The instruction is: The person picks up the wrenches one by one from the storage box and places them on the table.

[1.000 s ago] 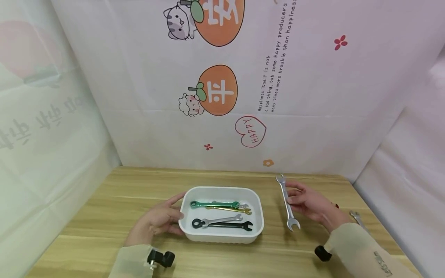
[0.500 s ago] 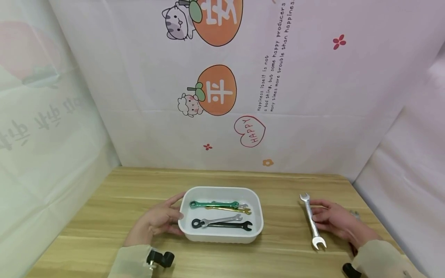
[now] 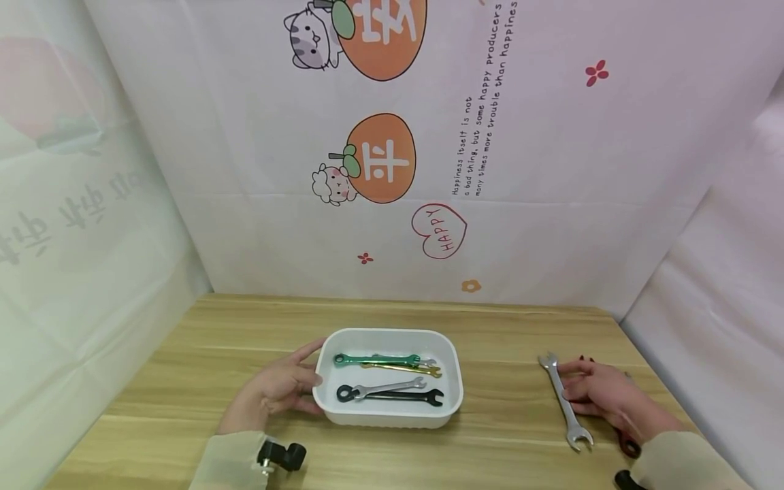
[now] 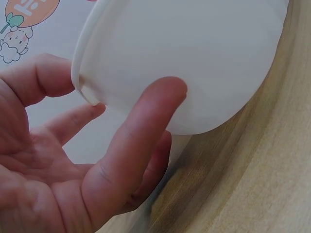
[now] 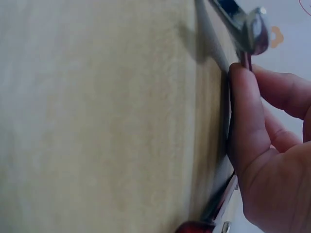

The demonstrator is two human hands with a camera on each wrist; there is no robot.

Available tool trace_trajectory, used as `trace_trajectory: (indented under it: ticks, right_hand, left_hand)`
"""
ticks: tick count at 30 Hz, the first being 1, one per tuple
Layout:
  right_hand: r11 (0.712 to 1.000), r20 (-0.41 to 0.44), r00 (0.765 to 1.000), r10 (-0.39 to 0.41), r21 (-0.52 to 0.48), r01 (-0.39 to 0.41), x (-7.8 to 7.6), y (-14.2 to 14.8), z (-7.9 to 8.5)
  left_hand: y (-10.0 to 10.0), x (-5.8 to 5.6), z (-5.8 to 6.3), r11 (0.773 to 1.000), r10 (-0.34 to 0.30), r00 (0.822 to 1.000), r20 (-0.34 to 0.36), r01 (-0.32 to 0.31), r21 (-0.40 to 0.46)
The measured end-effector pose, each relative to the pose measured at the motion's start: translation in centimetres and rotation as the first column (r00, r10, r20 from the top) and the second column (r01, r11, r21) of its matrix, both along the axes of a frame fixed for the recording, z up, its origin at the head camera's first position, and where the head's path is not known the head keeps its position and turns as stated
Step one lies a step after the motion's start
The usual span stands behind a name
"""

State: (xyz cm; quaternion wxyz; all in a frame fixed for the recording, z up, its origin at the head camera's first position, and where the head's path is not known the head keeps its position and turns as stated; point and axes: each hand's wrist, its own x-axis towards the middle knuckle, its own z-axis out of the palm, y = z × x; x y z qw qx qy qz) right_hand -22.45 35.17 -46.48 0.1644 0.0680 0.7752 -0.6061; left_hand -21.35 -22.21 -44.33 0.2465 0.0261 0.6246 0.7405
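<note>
My right hand (image 3: 606, 395) pinches a silver double open-end wrench (image 3: 565, 401) at its middle, low over the table's right side. In the right wrist view, thumb and forefinger meet on this wrench (image 5: 252, 31) close to the tabletop. My left hand (image 3: 284, 384) rests against the left end of a white plastic box (image 3: 392, 416), its fingers spread on the outside. Up close, the left thumb (image 4: 155, 107) lies on the box wall while other fingertips touch the rim. Inside the box lie a green wrench (image 3: 376, 360), a gold wrench (image 3: 404, 369), a black wrench (image 3: 416, 397) and silver ones.
Partly hidden by the right hand and wrist is a dark red ring-ended tool (image 3: 629, 446). The wooden table (image 3: 490, 449) ends at a printed white cloth backdrop (image 3: 551, 204), with white cloth sides left and right.
My right hand has carried the silver wrench from beside the box to the right and lowered it towards the tabletop. The left hand and the box have stayed put.
</note>
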Motion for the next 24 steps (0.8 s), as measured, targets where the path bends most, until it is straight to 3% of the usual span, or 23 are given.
trace_trajectory:
  ticks: [11,20,22,24]
  right_hand:
    - [0.998,-0.024,1.000,-0.006,0.060,0.007,0.48,-0.04,0.18]
    - [0.988,-0.018,0.997,-0.080,0.130,0.082,0.72,0.06,0.15]
    - [0.988,-0.004,0.995,-0.102,0.118,0.102,0.79,0.11,0.18]
    - [0.992,0.016,0.993,-0.116,0.043,0.115,0.86,0.22,0.20]
  left_hand:
    - [0.00,-0.10,-0.15,1.000,0.000,1.000,-0.005,0.000,-0.003]
    - [0.03,0.10,-0.04,1.000,0.002,1.000,-0.009,-0.002,-0.008]
    - [0.05,0.12,0.00,1.000,0.001,1.000,-0.010,-0.001,-0.008]
    - [0.08,0.10,0.01,1.000,0.000,1.000,-0.008,0.000,-0.007]
